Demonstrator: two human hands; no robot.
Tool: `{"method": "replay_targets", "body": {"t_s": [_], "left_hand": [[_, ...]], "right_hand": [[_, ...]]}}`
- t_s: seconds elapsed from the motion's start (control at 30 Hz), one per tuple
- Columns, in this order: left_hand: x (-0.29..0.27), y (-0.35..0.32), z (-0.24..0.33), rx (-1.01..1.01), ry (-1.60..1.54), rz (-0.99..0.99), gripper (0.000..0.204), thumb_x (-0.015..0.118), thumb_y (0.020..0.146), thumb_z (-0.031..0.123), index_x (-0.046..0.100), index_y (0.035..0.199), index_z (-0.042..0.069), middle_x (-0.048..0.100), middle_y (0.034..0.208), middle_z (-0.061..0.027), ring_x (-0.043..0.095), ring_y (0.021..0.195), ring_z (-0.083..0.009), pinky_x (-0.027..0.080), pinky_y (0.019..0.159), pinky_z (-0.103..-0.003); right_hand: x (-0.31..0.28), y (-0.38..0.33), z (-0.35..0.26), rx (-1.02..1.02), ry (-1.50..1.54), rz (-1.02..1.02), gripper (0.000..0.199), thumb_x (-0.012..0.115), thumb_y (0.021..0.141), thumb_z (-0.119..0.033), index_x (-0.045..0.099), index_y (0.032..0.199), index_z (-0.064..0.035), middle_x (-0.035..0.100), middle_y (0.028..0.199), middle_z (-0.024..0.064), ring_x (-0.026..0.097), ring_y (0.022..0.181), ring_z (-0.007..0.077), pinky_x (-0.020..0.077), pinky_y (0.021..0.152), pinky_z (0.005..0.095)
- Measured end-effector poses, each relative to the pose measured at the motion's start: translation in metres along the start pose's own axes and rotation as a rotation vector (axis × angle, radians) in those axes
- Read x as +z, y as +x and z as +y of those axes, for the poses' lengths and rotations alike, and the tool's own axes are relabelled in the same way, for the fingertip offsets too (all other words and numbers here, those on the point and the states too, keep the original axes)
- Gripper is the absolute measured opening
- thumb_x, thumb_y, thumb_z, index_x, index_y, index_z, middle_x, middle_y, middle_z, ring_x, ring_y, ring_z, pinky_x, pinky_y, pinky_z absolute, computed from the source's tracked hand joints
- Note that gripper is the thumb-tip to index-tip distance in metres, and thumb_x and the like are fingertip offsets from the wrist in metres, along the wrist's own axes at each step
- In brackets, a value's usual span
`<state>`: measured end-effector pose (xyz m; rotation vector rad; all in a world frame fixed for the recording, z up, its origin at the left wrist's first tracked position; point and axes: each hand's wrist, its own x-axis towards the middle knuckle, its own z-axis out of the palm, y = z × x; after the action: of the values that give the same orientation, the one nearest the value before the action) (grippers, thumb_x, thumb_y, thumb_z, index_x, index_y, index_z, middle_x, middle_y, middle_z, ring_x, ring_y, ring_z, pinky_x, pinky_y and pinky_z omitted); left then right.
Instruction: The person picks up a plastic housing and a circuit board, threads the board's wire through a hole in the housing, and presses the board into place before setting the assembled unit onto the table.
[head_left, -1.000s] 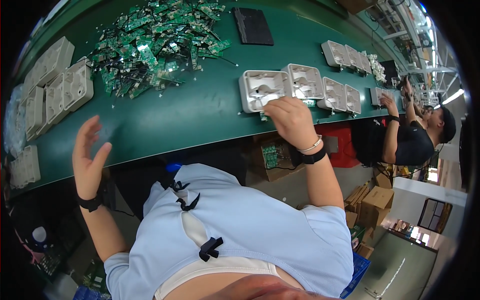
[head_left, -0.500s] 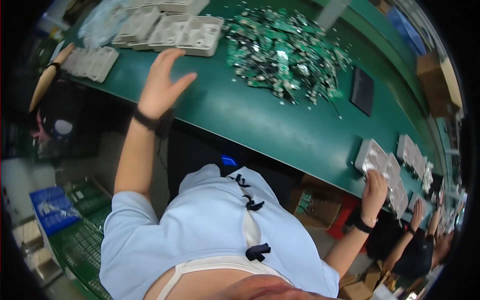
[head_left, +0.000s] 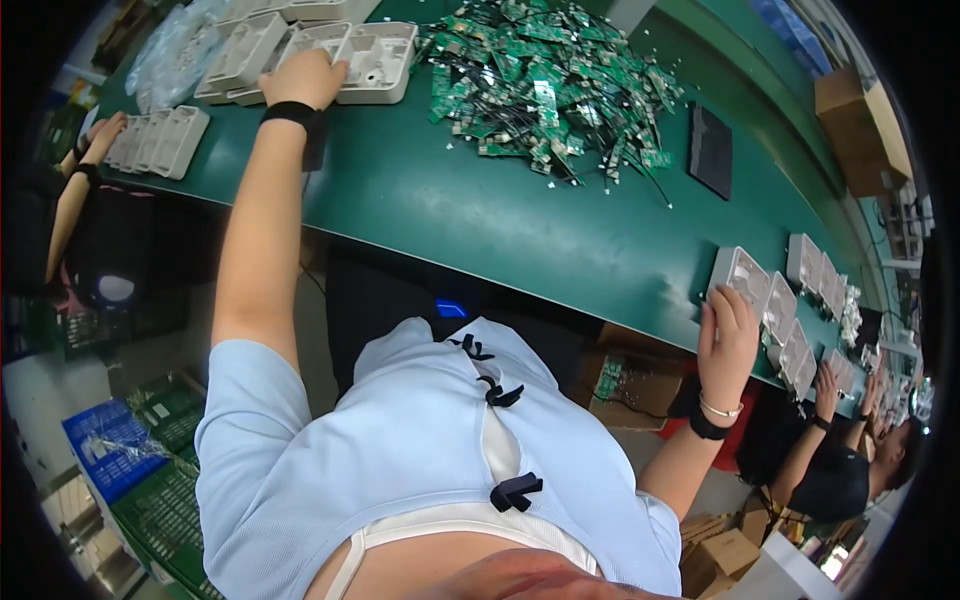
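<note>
My left hand is at the far left of the bench, laid over a light grey plastic housing. Its thumb and fingers straddle the sides of that housing; the fingertips are partly hidden. Beside it sits another grey housing with its hollow, ribbed inside facing up. At the right, my right hand is by the near edge of a row of grey housings, closest to the first housing. Its fingers are loosely bent, the thumb stands apart, and nothing shows between them.
A heap of green circuit boards with black wires covers the bench's far middle. Right of it lies a flat black pad. Co-workers' hands are at the left and farther right. A cardboard box stands below the bench edge.
My left hand has moved forward from above the bench onto a housing, and its spread fingers have come down around it. My right hand has drawn back slightly left from the first housing.
</note>
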<state>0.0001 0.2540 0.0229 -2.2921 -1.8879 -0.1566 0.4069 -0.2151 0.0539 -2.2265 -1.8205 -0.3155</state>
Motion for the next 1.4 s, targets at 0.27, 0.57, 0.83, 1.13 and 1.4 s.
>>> {"method": "replay_targets", "body": {"t_s": [0.27,0.57,0.83,1.13,1.4], "left_hand": [[-0.018,-0.033,-0.028,0.049,-0.116,0.002,0.040,0.064,0.095,0.046,0.079,0.098,0.010,0.077,0.099,-0.0171,0.072,0.097,-0.0415,0.056,0.083,-0.051],[-0.071,-0.202,-0.001,0.222,-0.456,0.066,0.021,0.071,0.092,0.023,0.074,0.086,0.003,0.070,0.089,-0.0188,0.068,0.084,-0.0427,0.053,0.071,-0.050],[-0.056,-0.217,0.036,0.400,-0.412,0.133,0.011,0.076,0.087,0.017,0.076,0.086,0.006,0.068,0.085,-0.0118,0.068,0.083,-0.0362,0.050,0.075,-0.048],[-0.049,-0.221,0.050,0.428,-0.544,0.314,0.022,0.080,0.086,0.026,0.075,0.098,0.008,0.071,0.116,-0.0117,0.066,0.110,-0.0336,0.044,0.100,-0.047],[-0.048,-0.269,0.067,0.649,-0.405,0.222,0.026,0.085,0.081,0.030,0.076,0.100,0.014,0.069,0.130,-0.0054,0.062,0.127,-0.0264,0.028,0.116,-0.066]], "right_hand": [[0.020,0.073,-0.047,-0.001,0.298,0.034,0.019,0.072,0.094,-0.002,0.071,0.113,-0.0007,0.073,0.116,0.0164,0.071,0.093,0.0355,0.0564,0.081,0.0412],[0.110,0.152,-0.010,0.038,0.064,-0.094,0.027,0.074,0.093,-0.011,0.070,0.118,-0.0036,0.071,0.109,0.0173,0.070,0.082,0.0295,0.0567,0.076,0.0376],[0.087,0.157,-0.004,0.570,1.611,-0.590,0.016,0.065,0.105,-0.015,0.067,0.115,-0.0025,0.069,0.104,0.0062,0.065,0.079,0.0157,0.0535,0.067,0.0309],[0.060,0.148,-0.045,0.545,3.037,-0.388,0.016,0.064,0.108,-0.017,0.064,0.109,-0.0013,0.058,0.109,0.0040,0.060,0.084,0.0139,0.0515,0.071,0.0291],[0.054,0.121,-0.054,0.544,3.195,-0.218,0.010,0.067,0.105,-0.012,0.063,0.109,-0.0044,0.057,0.099,0.0022,0.059,0.082,0.0136,0.0521,0.073,0.0292]]}}
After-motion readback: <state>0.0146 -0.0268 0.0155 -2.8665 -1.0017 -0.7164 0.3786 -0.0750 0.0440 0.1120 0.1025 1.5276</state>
